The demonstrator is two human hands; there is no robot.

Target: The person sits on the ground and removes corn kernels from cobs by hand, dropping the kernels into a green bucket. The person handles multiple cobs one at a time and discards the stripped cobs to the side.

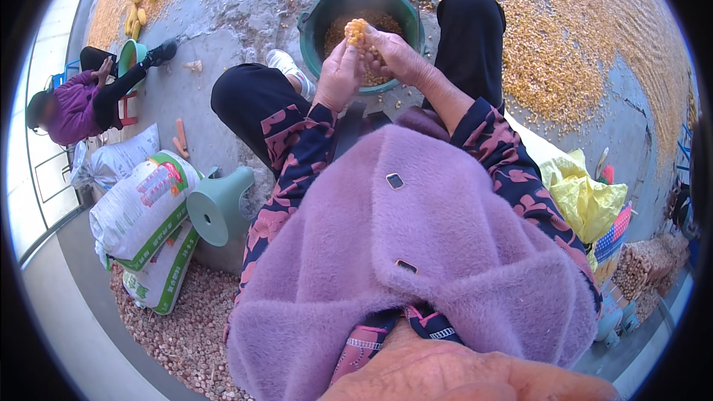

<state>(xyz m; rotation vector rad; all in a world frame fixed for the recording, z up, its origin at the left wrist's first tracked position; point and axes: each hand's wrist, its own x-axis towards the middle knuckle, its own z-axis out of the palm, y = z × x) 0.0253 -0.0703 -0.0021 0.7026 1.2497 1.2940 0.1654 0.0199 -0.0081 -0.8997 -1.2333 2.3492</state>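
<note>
Above a green plastic bucket (pixel 308 47), my left hand (pixel 338 77) holds the lower part of an ear of corn (pixel 355 31) in its fingers. My right hand (pixel 400 57) is closed around the same ear from the other side, its thumb pressed near the top kernels. Part of the ear is hidden by my fingers. Loose corn kernels (pixel 384 22) lie inside the bucket, which stands on the floor between my legs with its wire handle leaning to the far side.
Corn kernels (pixel 551 61) cover the floor ahead and right. At left, a person (pixel 83 100) sits by a green basin (pixel 139 51), near several corn ears (pixel 133 16). Filled sacks (pixel 139 206) and a green plastic stool (pixel 209 217) stand close on my left. A yellow bag (pixel 585 195) lies right.
</note>
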